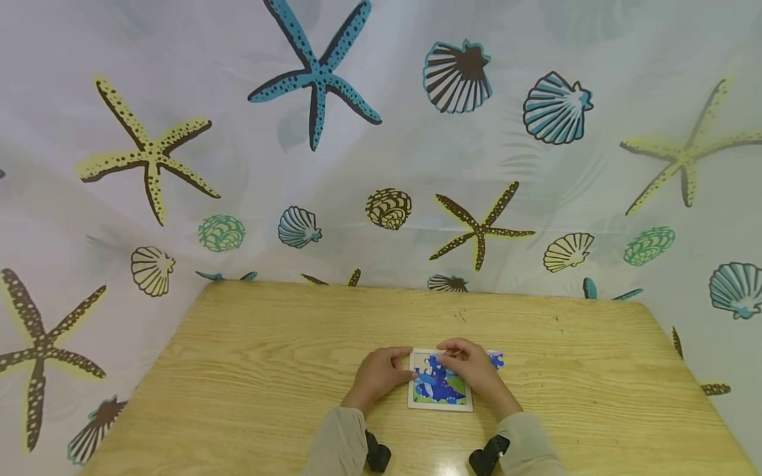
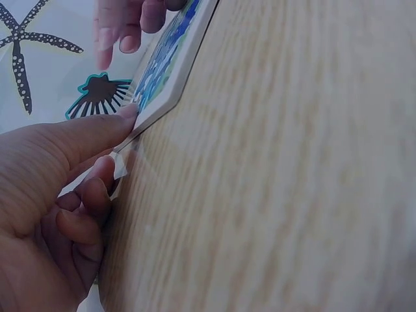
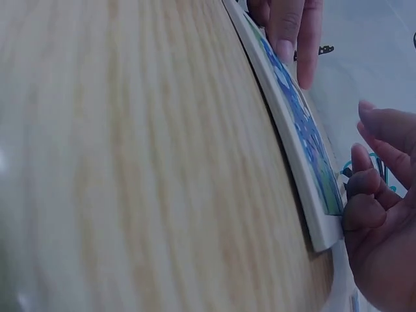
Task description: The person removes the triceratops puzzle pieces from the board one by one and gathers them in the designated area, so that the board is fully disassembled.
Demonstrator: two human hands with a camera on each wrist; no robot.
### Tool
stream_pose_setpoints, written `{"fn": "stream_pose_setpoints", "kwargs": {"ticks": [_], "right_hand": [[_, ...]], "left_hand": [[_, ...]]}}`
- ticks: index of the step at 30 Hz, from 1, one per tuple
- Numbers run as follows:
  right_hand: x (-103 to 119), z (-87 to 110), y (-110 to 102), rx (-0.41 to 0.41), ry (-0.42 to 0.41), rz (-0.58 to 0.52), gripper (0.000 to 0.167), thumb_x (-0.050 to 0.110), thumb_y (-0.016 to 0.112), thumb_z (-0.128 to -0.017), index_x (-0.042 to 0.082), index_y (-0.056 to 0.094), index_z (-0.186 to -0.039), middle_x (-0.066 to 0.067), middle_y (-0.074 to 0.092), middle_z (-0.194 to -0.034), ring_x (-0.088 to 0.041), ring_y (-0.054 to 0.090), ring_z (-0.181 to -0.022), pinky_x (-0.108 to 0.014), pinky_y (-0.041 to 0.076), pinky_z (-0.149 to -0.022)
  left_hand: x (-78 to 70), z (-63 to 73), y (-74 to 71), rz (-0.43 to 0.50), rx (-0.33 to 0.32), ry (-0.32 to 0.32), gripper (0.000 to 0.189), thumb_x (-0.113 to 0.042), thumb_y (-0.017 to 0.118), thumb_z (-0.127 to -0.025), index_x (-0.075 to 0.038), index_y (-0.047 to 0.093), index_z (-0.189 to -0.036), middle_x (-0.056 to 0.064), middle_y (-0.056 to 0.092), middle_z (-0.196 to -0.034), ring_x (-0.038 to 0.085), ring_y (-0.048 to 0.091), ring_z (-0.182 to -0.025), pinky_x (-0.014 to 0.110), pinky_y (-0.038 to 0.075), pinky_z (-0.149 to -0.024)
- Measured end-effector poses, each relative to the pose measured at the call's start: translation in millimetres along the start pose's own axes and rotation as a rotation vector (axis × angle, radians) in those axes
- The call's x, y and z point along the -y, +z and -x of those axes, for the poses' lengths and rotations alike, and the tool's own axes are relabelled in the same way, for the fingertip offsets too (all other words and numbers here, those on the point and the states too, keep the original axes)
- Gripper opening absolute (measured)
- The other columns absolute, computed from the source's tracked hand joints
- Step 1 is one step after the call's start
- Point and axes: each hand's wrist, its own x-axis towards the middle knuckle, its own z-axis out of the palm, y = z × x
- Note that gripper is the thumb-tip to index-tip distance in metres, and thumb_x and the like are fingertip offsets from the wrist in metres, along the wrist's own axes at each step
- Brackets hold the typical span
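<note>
A small jigsaw puzzle in a white frame lies on the table, showing a blue and purple dragon-like figure over green. Pale bare backing shows at its upper left. My left hand grips the frame's left side; in the left wrist view its thumb lies on the rim and its other fingers curl at the edge. Over the puzzle's upper right is my right hand, thumb and index tips close above the top part. I cannot tell whether it pinches a piece. In the right wrist view its lower fingers curl beside the frame.
Blue and purple puzzle pieces lie right of the frame, partly behind my right hand. The wood-grain table spreads around it. A white curtain printed with starfish and shells hangs behind the table and at both sides.
</note>
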Motion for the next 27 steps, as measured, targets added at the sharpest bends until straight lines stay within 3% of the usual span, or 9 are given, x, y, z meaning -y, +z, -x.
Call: {"fn": "stream_pose_setpoints", "kwargs": {"ticks": [6,10,18,27], "right_hand": [[-8.3,-7.6,2.3,0.042,-0.012,0.114,0.017,0.013,0.07,-0.086,0.01,0.071,-0.103,-0.003,0.053,-0.086,-0.017,0.046,-0.076,-0.028,0.039,-0.066],[-9.7,-8.5,3.1,0.067,-0.068,0.206,0.016,0.012,0.071,-0.085,0.012,0.072,-0.1,-0.003,0.053,-0.085,-0.016,0.047,-0.076,-0.029,0.04,-0.066],[-8.7,-9.8,8.5,0.054,-0.128,0.391,0.015,0.015,0.075,-0.081,0.017,0.075,-0.096,0.002,0.05,-0.08,-0.014,0.043,-0.073,-0.029,0.037,-0.067],[-1.5,-11.2,10.9,0.07,-0.096,0.418,0.013,0.01,0.073,-0.082,0.016,0.074,-0.094,0.0,0.049,-0.084,-0.016,0.042,-0.075,-0.032,0.036,-0.07]], "left_hand": [[-0.1,-0.7,1.8,0.003,0.006,0.016,0.049,-0.023,0.077,-0.079,-0.009,0.064,-0.124,-0.005,0.049,-0.059,0.009,0.04,-0.05,0.025,0.031,-0.049],[-1.7,0.9,1.0,0.009,0.012,0.025,0.049,-0.022,0.077,-0.079,-0.008,0.064,-0.124,-0.004,0.05,-0.059,0.009,0.039,-0.049,0.025,0.031,-0.048],[-0.1,0.2,0.8,0.002,0.006,0.031,0.049,-0.023,0.077,-0.079,-0.009,0.064,-0.124,-0.004,0.05,-0.06,0.009,0.04,-0.05,0.024,0.032,-0.049],[0.5,-2.1,-0.6,0.009,0.004,0.053,0.049,-0.022,0.077,-0.079,-0.007,0.064,-0.124,-0.004,0.051,-0.06,0.01,0.041,-0.05,0.025,0.033,-0.049]]}}
